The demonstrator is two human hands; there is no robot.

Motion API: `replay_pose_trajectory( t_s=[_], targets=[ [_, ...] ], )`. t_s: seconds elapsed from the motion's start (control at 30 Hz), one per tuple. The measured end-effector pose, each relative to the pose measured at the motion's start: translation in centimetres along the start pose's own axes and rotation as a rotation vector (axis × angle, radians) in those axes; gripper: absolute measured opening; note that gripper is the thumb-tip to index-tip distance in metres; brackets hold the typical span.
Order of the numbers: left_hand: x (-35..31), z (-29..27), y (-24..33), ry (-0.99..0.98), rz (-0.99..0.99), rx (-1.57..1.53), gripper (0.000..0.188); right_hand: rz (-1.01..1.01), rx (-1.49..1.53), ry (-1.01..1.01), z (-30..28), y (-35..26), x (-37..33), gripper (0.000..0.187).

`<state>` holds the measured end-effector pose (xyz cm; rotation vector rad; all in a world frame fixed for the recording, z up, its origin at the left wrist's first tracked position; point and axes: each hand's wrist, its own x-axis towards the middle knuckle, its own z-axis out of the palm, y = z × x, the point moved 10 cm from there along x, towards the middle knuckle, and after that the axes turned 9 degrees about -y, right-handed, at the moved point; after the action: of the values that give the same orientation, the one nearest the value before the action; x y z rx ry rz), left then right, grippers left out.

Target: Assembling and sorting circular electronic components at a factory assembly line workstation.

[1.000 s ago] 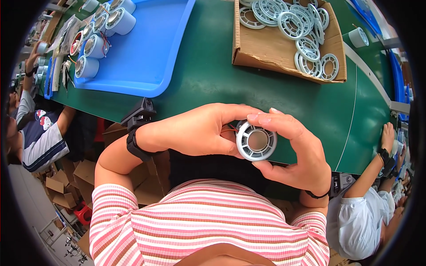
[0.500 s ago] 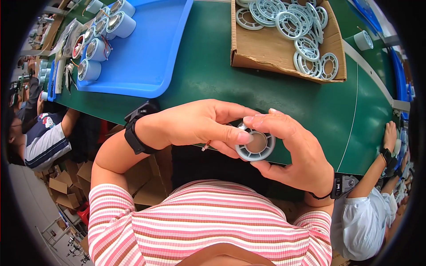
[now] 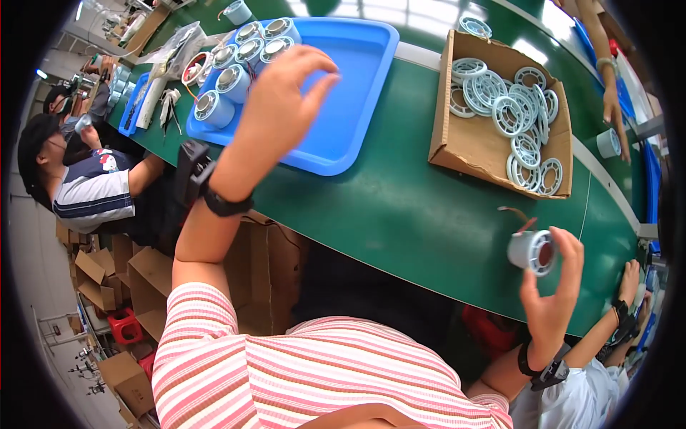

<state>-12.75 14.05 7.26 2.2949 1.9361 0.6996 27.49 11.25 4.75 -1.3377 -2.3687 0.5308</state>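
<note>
Pale blue, the cylinder (image 3: pixel 522 250) bears a slotted ring (image 3: pixel 534 255) and thin wires (image 3: pixel 527 224).

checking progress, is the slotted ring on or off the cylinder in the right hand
On: the slotted ring sits at one end of the cylinder in the right hand; full seating unclear.

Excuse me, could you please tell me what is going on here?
The person's right hand holds a pale-blue cylinder with trailing wires. Their left hand, seemingly empty, is over the blue rectangular tray, beside similar cylinders grouped toward its left side. A brown cardboard box of pale-blue spoked rings sits on the green table.
</note>
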Motion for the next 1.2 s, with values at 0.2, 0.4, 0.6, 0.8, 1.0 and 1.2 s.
replay_pose_trajectory(
  t_s=[0.2,0.4,0.6,0.8,1.0,1.2],
  targets=[
    [1.2,0.1,-8.5,-0.045,-0.065,0.563,0.054,0.212,-0.277,0.279,-5.4,3.9,-0.2,0.049],
    [-1.0,-0.9,-5.8,-0.238,0.007,0.166,0.063,-0.137,-0.301,0.183,-4.6,-1.8,8.5,0.02],
    [-2.2,-3.7,0.5,-0.03,0.02,0.157,0.064,-0.23,-0.627,0.263,-1.0,-1.1,15.9,0.012],
    [-5.7,-1.4,10.5,-0.132,0.233,-0.251,0.067,-0.073,-0.502,0.307,-3.5,-3.9,13.3,0.01],
    [-6.1,4.9,13.0,-0.379,0.278,-0.301,0.066,-0.213,-0.169,-0.247,0.4,-9.0,6.3,0.024],
    [-5.8,7.1,13.4,-0.388,0.178,-0.358,0.068,-0.227,0.058,-0.355,5.6,-6.6,4.8,0.037]
  ],
)
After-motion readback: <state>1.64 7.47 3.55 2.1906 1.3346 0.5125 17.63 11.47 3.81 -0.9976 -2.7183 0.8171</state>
